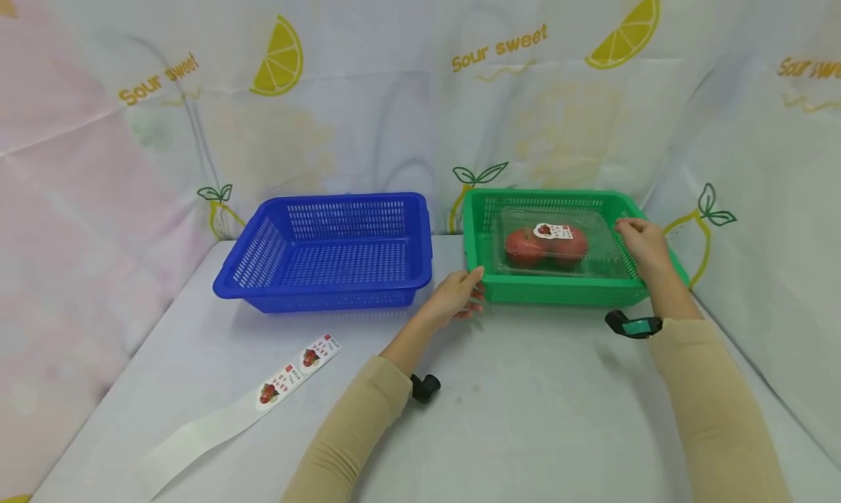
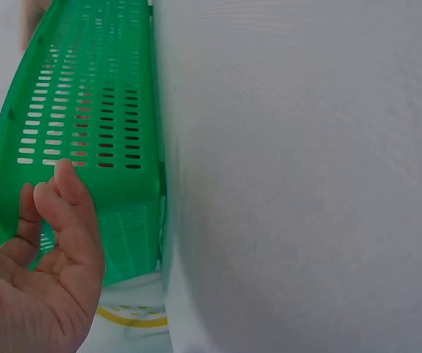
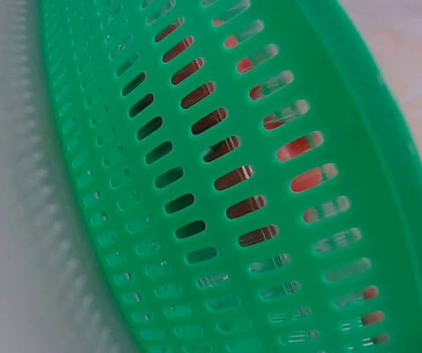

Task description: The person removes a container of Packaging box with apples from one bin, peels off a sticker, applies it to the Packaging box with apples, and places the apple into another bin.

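Observation:
A clear plastic box point(image 1: 607, 258) of red, apple-like fruits point(image 1: 525, 247) lies in the green basket point(image 1: 558, 291). On its lid is a white label point(image 1: 553, 231) printed with red fruit. My right hand point(image 1: 647, 249) reaches over the basket's right side and pinches the box's right edge. At the front left corner, my left hand point(image 1: 455, 295) grips the basket's rim, thumb on top. Close up in the left wrist view, the left hand point(image 2: 49, 257) curls its fingers at that corner. The right wrist view shows mostly the green basket's slotted wall point(image 3: 270, 169), with red fruit behind the slots.
A blue slotted basket point(image 1: 328, 295) stands to the left of the green one. At the front left lies a strip of labels point(image 1: 276, 386), with two printed labels near its far end. Behind the baskets hangs a lemon-patterned cloth point(image 1: 368, 138).

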